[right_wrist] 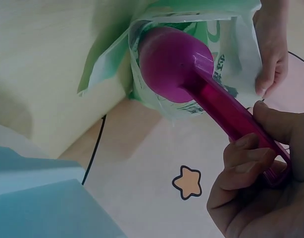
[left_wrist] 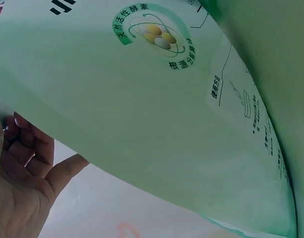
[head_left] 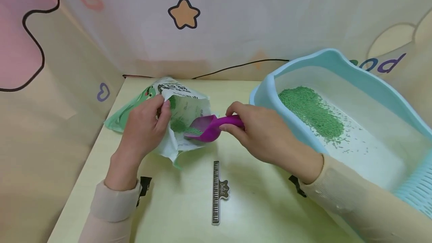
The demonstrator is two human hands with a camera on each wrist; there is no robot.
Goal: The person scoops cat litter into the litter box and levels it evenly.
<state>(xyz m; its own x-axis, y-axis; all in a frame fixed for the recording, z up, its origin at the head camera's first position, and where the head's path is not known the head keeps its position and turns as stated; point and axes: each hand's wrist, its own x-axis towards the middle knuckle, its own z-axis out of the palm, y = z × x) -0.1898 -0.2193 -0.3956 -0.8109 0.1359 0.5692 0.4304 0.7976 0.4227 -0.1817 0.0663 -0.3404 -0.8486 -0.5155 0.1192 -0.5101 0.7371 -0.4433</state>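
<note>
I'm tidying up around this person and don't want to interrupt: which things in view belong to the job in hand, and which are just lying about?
Belong to the job:
white-and-green bag, held open
purple scoop, dipped in its mouth
green pellets, in bag and tray
light blue tray

Apparently lying about:
dark toothed strip, perhaps a clip
two black pieces, unidentifiable

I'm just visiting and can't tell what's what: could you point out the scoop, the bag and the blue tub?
Scoop (head_left: pixel 213 128): head view, on its purple bowl.
Bag (head_left: pixel 195 107): head view, on the inside wall at its open mouth.
Blue tub (head_left: pixel 270 92): head view, on its rim.
</note>
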